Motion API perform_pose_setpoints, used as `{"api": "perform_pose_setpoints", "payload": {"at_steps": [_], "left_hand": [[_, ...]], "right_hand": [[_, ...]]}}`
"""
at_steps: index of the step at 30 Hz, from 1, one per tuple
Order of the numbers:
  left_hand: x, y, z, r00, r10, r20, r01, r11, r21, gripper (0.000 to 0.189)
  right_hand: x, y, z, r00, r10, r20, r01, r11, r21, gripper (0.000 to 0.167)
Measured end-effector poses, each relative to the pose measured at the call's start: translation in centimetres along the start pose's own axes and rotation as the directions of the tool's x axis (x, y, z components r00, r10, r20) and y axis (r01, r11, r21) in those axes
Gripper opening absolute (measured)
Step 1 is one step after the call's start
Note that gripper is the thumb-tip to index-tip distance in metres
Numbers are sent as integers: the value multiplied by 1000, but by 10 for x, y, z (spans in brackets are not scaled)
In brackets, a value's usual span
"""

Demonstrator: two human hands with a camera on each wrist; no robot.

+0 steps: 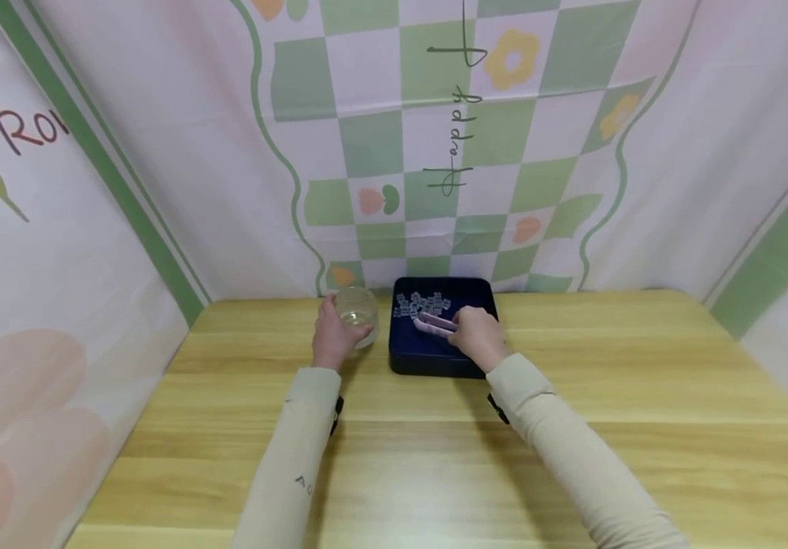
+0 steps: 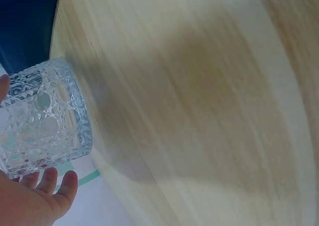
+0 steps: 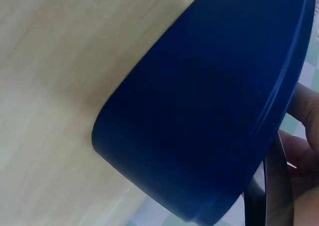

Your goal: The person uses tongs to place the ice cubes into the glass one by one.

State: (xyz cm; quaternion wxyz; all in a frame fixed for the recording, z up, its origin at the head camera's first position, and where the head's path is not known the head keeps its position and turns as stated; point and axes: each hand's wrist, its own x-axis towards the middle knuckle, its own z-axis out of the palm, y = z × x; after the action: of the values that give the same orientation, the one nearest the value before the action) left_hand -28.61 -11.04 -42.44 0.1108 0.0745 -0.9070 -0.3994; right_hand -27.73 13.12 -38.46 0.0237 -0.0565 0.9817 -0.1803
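Observation:
My left hand (image 1: 336,337) holds a clear drinking glass (image 1: 358,303) standing on the table just left of the tray. In the left wrist view, the faceted wall of this glass (image 2: 50,119) shows between the thumb and the other fingers (image 2: 50,183). A pair of pink tongs (image 1: 436,323) is gripped in my right hand (image 1: 481,337), above the dark blue tray (image 1: 435,363). The tips of the tongs point left, right at a spread of small clear pieces (image 1: 407,303) on the tray floor. From the right wrist, the tray wall hides most of that hand.
The wooden table (image 1: 394,473) runs up to a printed cloth backdrop (image 1: 435,152) close behind the tray and glass. Another cloth wall (image 1: 78,305) rises along the left side. A black strap (image 1: 498,409) shows under the right sleeve.

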Motion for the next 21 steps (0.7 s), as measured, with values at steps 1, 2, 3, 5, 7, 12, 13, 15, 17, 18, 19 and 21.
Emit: {"api": "perform_pose_setpoints", "payload": {"at_steps": [1,2,3,5,7,12,13,15,17,18,19,21], "left_hand": [[0,0,0,1000,1,-1,-1,1000,2,94],[0,0,0,1000,1,-2,-1,1000,4,94],[0,0,0,1000,2,-3,-2,1000,6,94],[0,0,1,1000,4,-3,-4,1000,7,94],[0,0,1,1000,0,-1,0,1000,2,95],[1,0,1,1000,3,2,-3,1000,3,95],[1,0,1,1000,3,3,-3,1000,4,95],[1,0,1,1000,3,5,-3,1000,5,94],[1,0,1,1000,-1,7,1,1000,3,94],[0,0,1,1000,-3,8,3,1000,2,94],[0,0,0,1000,-4,9,4,1000,1,93],[0,0,0,1000,-4,12,4,1000,-1,93]], "right_hand": [[0,0,1,1000,-1,-3,1,1000,0,31],[0,1,1,1000,-2,-5,2,1000,1,31],[0,1,2,1000,-3,-7,3,1000,2,30],[1,2,3,1000,-5,-14,5,1000,3,29],[1,3,3,1000,-8,-23,8,1000,1,29],[2,5,3,999,-11,-39,10,1000,-3,28],[2,5,3,999,-13,-39,13,1000,0,28],[1,6,3,999,-18,-42,18,1000,4,28],[1,7,3,999,-23,-47,23,1000,7,28],[0,7,3,998,-24,-50,25,1000,8,28],[0,8,3,998,-24,-49,25,1000,11,28],[0,9,3,998,-25,-49,26,999,19,28]]}}
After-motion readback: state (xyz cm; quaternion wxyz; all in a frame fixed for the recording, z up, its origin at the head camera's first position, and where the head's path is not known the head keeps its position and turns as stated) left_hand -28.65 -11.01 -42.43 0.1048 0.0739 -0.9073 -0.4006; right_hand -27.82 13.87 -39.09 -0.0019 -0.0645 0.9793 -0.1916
